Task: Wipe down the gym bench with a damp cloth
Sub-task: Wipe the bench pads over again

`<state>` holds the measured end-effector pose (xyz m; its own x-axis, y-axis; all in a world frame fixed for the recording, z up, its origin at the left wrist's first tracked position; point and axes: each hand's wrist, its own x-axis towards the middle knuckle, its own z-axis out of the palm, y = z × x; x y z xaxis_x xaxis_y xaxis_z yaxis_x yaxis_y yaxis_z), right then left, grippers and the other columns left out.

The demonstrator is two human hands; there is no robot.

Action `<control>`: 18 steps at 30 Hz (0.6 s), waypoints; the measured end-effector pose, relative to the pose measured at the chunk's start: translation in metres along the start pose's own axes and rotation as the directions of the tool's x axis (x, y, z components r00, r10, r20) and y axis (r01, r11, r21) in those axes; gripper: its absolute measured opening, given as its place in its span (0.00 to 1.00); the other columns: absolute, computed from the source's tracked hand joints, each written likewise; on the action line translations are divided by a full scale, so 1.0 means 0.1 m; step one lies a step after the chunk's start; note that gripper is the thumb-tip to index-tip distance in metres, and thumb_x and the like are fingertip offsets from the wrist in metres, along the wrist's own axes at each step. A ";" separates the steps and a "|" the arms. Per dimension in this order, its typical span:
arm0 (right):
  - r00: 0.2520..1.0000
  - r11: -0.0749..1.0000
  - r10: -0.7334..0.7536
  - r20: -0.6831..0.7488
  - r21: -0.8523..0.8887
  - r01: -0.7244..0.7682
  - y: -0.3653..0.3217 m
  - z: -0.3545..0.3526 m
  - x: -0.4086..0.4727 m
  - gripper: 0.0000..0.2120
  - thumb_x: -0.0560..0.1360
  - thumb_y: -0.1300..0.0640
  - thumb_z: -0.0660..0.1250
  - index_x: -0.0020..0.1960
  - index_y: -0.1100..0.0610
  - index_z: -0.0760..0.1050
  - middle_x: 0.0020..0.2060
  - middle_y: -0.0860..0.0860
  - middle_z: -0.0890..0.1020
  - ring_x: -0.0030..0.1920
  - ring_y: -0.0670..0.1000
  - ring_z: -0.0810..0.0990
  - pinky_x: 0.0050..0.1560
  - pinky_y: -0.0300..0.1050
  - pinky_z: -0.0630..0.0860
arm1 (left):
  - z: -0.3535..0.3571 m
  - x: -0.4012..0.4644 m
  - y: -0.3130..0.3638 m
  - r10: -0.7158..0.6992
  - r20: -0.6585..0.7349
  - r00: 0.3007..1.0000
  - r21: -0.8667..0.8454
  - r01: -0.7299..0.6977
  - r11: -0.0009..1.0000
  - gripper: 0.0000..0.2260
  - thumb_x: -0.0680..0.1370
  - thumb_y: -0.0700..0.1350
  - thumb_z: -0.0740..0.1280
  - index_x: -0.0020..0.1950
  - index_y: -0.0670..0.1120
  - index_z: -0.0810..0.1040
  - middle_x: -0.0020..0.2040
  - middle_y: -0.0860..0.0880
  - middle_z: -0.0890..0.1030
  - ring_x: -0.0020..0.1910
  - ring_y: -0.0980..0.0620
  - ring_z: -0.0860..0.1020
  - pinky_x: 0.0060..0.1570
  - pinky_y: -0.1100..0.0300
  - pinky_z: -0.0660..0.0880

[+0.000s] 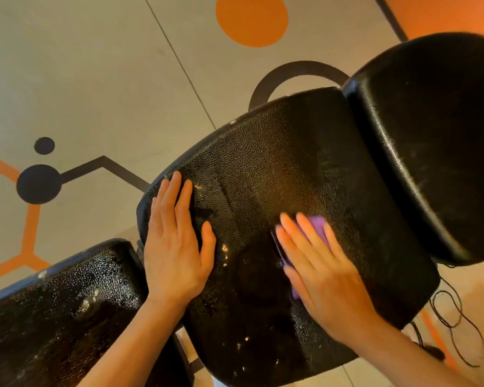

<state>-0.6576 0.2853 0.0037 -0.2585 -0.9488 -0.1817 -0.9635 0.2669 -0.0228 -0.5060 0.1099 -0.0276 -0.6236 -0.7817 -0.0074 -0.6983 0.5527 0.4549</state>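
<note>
The gym bench has a black textured middle pad (277,163) that fills the centre of the view, worn with pale chipped spots. My left hand (176,247) lies flat on the pad's left edge, fingers together, holding nothing. My right hand (322,266) presses a purple cloth (317,224) flat against the pad's right half; the cloth shows only between and beyond my fingers, the rest is hidden under my palm. The right hand is blurred.
A second black pad (53,317) lies at the lower left and a third, smoother black pad (436,141) at the upper right. The floor (95,79) is beige with orange and black shapes. A thin black cord (453,317) loops on the floor at lower right.
</note>
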 end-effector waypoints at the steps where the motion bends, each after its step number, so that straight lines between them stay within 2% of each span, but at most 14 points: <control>1: 1.000 1.000 -0.021 0.020 0.007 0.021 0.03 0.01 -0.13 0.26 0.82 0.48 0.49 0.77 0.54 0.51 0.77 0.52 0.57 0.78 0.51 0.46 0.75 0.53 0.53 | 0.00 0.00 0.00 -0.004 -0.001 1.000 0.001 0.004 1.000 0.28 0.79 0.49 0.59 0.77 0.42 0.58 0.79 0.44 0.57 0.79 0.46 0.54 0.78 0.52 0.52; 4: 0.999 1.000 -0.023 -0.031 0.019 0.024 0.03 -0.01 0.46 0.26 0.82 0.49 0.48 0.78 0.55 0.50 0.78 0.52 0.54 0.78 0.53 0.49 0.75 0.56 0.54 | 0.00 0.00 0.01 0.005 -0.004 1.000 0.002 -0.005 1.000 0.28 0.79 0.48 0.60 0.77 0.41 0.59 0.78 0.43 0.58 0.79 0.45 0.55 0.78 0.51 0.53; 7: 0.978 0.991 0.120 -0.168 0.073 -0.109 -0.18 -0.18 1.40 0.25 0.83 0.50 0.48 0.78 0.57 0.52 0.78 0.54 0.54 0.78 0.54 0.50 0.77 0.56 0.50 | 0.00 -0.01 0.00 -0.006 0.006 1.000 0.021 0.006 1.000 0.28 0.79 0.49 0.59 0.78 0.41 0.58 0.79 0.44 0.57 0.79 0.46 0.54 0.78 0.52 0.51; 9: 0.976 0.990 0.132 -0.171 0.066 -0.122 -0.26 -0.12 1.36 0.26 0.82 0.51 0.49 0.78 0.57 0.50 0.78 0.54 0.52 0.78 0.54 0.48 0.77 0.56 0.48 | -0.01 0.00 0.00 0.003 0.025 1.000 0.008 -0.003 1.000 0.28 0.80 0.49 0.58 0.78 0.42 0.57 0.79 0.45 0.55 0.80 0.48 0.52 0.78 0.55 0.48; 12: 0.998 0.998 -0.056 -0.031 0.025 0.057 -0.35 0.02 0.43 0.29 0.80 0.52 0.54 0.78 0.55 0.50 0.78 0.51 0.50 0.78 0.51 0.45 0.77 0.56 0.50 | -0.14 -0.03 -0.07 0.052 0.079 0.995 -0.042 -0.049 0.998 0.29 0.81 0.50 0.58 0.79 0.42 0.55 0.80 0.46 0.54 0.80 0.51 0.49 0.78 0.56 0.45; 14: 0.992 0.992 -0.122 0.043 0.048 0.120 -0.35 0.03 0.05 0.29 0.79 0.52 0.56 0.78 0.54 0.52 0.78 0.49 0.51 0.78 0.50 0.47 0.76 0.56 0.54 | -0.30 -0.11 -0.20 0.060 0.103 0.993 -0.010 -0.060 0.998 0.29 0.81 0.50 0.58 0.79 0.42 0.53 0.80 0.45 0.53 0.80 0.50 0.49 0.78 0.57 0.45; 16: 0.992 0.992 -0.126 0.007 0.030 0.126 -0.34 0.04 0.38 0.28 0.80 0.51 0.53 0.78 0.54 0.51 0.78 0.50 0.51 0.78 0.52 0.48 0.76 0.56 0.53 | -0.43 -0.20 -0.36 0.044 0.133 0.990 0.048 -0.051 0.998 0.30 0.81 0.51 0.57 0.80 0.43 0.51 0.80 0.45 0.52 0.80 0.50 0.49 0.78 0.56 0.45; 18: 0.995 0.999 -0.040 -0.093 0.020 0.042 -0.46 -0.07 1.10 0.26 0.82 0.51 0.50 0.78 0.56 0.50 0.78 0.52 0.51 0.78 0.53 0.48 0.77 0.55 0.48 | -0.49 -0.28 -0.49 0.021 0.166 0.986 0.101 -0.039 0.994 0.30 0.81 0.53 0.55 0.80 0.43 0.50 0.80 0.44 0.53 0.79 0.50 0.50 0.78 0.54 0.46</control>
<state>-0.6416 0.1678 -0.0086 -0.2253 -0.9703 -0.0882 -0.9718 0.2302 -0.0503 -0.4375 0.0906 -0.0062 -0.6881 -0.7109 -0.1457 -0.7058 0.6089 0.3622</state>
